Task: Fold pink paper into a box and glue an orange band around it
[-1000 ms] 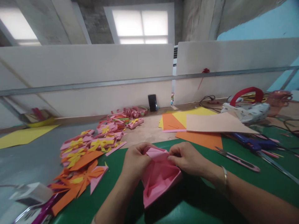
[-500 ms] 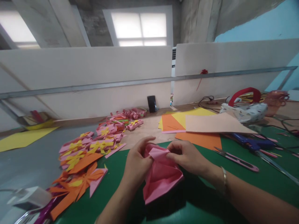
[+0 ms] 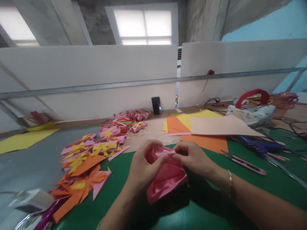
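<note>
The step in hand is looking like the shaping or closing of a fold along the top edge of a folded, bright pink paper piece with an open, pocket-like front [image 3: 168, 180]. The left hand [image 3: 141, 166] is grasping its upper left side, the thumb lying across the front and the fingers curling around behind. The right hand [image 3: 195, 159] is pinching the upper right corner between thumb and bent forefinger. Neither hand is letting go

As a judgement, the next move is calling for a steady left hold and light, even pressure from the right fingertips, since thin paper like this could be creasing askew or slipping out of line

The pink piece is sitting between the two hands, its top edge touching both, while its wider lower part is hanging below the fingers toward the wearer. It is casting a shadow on the smooth green mat [image 3: 114, 188]; whether its lower corner is touching the mat, one cannot tell

Pink paper bundles with yellow flower-like cut-outs [image 3: 105, 148] are lying beyond the left hand, and orange petal-shaped paper cut-outs [image 3: 90, 182] are resting nearer the wearer on that side. A flat orange paper sheet [image 3: 206, 142] and a slim pink-handled metal tool [image 3: 261, 172] are lying beyond the right hand, apart from it
</note>
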Tool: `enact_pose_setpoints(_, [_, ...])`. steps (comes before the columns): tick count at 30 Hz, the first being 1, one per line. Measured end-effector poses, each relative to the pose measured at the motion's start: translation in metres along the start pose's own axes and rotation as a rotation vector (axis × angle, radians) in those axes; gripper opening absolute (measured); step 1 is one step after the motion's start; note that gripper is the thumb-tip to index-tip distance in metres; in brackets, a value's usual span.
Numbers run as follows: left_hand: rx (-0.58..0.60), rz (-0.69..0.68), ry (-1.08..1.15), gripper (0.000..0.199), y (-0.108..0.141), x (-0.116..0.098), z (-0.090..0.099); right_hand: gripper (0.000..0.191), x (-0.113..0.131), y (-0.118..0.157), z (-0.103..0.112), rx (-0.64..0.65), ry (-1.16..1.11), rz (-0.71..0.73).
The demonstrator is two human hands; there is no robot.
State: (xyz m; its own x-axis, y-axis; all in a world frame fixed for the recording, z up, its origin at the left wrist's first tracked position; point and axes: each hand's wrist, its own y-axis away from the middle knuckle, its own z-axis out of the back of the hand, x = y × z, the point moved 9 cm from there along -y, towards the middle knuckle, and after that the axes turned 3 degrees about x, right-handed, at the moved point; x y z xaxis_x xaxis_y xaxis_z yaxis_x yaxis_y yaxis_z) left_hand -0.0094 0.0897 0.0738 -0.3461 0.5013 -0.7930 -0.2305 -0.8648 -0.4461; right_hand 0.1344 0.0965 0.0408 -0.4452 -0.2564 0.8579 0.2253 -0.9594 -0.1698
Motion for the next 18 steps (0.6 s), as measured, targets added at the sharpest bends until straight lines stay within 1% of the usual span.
enact_pose_setpoints(3, [0.0, -0.076, -0.045, 0.005, -0.001, -0.005, -0.001, 0.005, 0.001, 0.0, 0.001, -0.01, 0.01, 0.014])
enact_pose_setpoints(7, [-0.03, -0.102, -0.066, 0.007, -0.001, -0.005, 0.001, 0.005, 0.002, 0.0, 0.0, -0.013, 0.03, 0.014])
enact_pose_setpoints(14, [-0.088, -0.073, -0.051, 0.012, 0.0, -0.003, 0.005, 0.009, 0.003, 0.001, 0.003, -0.068, 0.085, 0.041])
enact_pose_setpoints(16, [-0.095, -0.066, -0.038, 0.011, 0.001, -0.002, 0.006, 0.005, 0.007, 0.004, 0.005, -0.091, 0.067, 0.09])
enact_pose_setpoints(18, [-0.109, -0.059, -0.029, 0.01, 0.001, -0.001, 0.007, 0.009, 0.017, 0.007, 0.008, -0.135, 0.055, 0.186])
